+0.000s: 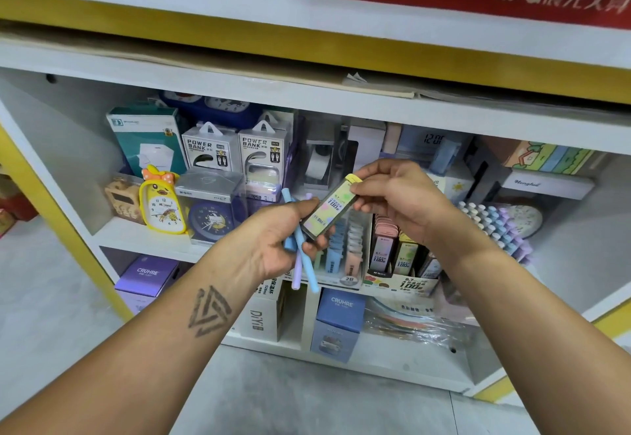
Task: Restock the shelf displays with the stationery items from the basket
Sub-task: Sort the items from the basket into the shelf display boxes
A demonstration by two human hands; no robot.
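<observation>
Fingers of the right hand (399, 195) pinch the yellow-capped lead refill case (329, 209); the left hand (283, 236) grips its lower end plus pastel pens (302, 264), before the shelf (164, 240).

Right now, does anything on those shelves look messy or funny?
Mostly tidy. One oddity: loose paper pokes out from the flat cardboard sheet lying on the shelf top. The yellow duck clock also tilts a bit, though the wide lens may exaggerate that.

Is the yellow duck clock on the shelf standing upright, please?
Leaning slightly, not toppled: the yellow duck clock stands on its base on the shelf, bow uppermost.
</observation>
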